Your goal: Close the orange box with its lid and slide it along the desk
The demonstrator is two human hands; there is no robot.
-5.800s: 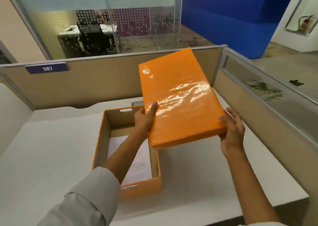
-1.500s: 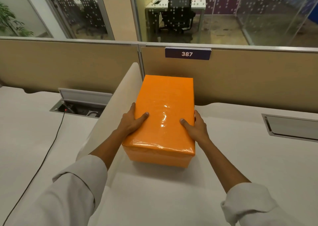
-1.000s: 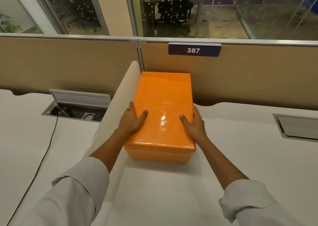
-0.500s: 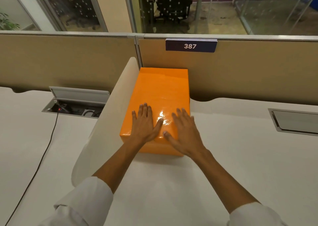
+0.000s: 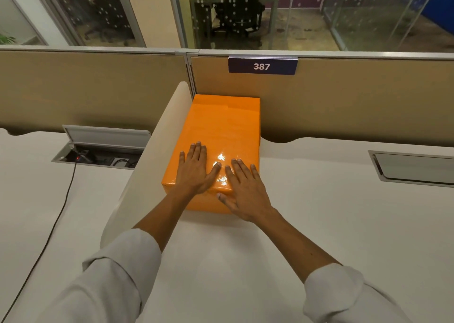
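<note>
The orange box (image 5: 221, 148) sits at the centre of the frame on the white desk (image 5: 307, 224), with its lid (image 5: 226, 126) fully seated on top. The far end of the box is against the beige partition (image 5: 344, 106) at the upper centre, directly below the number plate (image 5: 262, 66) marked 387. The left side of the box lies just beside the low cream divider (image 5: 152, 160) that runs diagonally toward the lower left.

The left hand (image 5: 195, 172) rests palm down on the near part of the lid, fingers extended and spread, gripping nothing. The right hand (image 5: 243, 190) lies flat over the near right corner of the box, fingers extended on the lid, thumb on the near face. The two hands are nearly touching.

At the left of the frame, an open cable tray (image 5: 98, 148) is set into the adjacent desk surface, with a black cable (image 5: 56, 222) leading from it toward the lower left. At the right edge, a closed tray cover (image 5: 415, 168) lies flush with the desk.
</note>
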